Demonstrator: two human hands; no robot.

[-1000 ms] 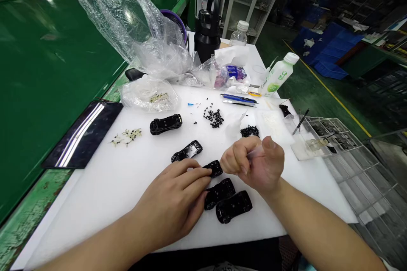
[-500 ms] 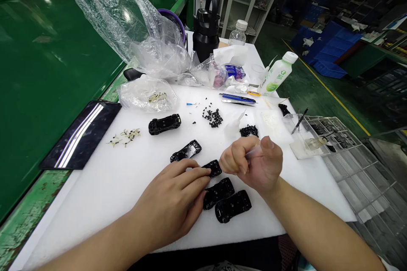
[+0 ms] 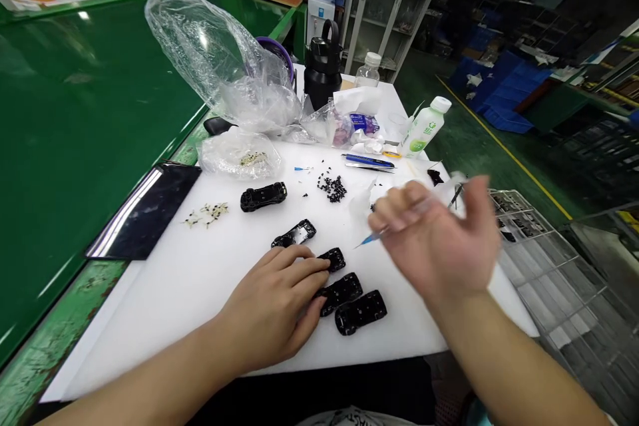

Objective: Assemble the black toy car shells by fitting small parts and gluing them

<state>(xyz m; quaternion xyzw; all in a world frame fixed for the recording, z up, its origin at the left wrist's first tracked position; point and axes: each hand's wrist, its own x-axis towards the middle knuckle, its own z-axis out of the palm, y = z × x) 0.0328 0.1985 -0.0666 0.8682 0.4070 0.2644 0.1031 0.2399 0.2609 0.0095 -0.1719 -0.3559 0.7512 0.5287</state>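
My left hand (image 3: 274, 303) lies over a small black toy car chassis (image 3: 336, 258), its fingertips holding the near end, which they partly hide. Raised to the right above the white board is my right hand (image 3: 442, 243), slightly blurred. Its fingers are curled round a clear syringe with a blue needle tip (image 3: 370, 238) pointing down and left, apart from the chassis. Two more black chassis, one (image 3: 341, 293) by my left thumb and another (image 3: 361, 312) beside it, lie nearer me. Farther off are a chassis with a pale patch (image 3: 294, 233) and another chassis (image 3: 263, 196).
Loose black bits (image 3: 333, 188) and pale small parts (image 3: 207, 214) lie on the white board (image 3: 164, 319). A blue utility knife (image 3: 368, 160), a white-green bottle (image 3: 425, 128) and plastic bags (image 3: 239, 153) stand behind. A dark glossy panel (image 3: 144, 213) is left, a clear divided tray (image 3: 559, 266) right.
My right hand has moved right and up, away from the chassis, turning so that the syringe's blue tip shows. My left hand stays on the chassis. The view has shifted slightly.
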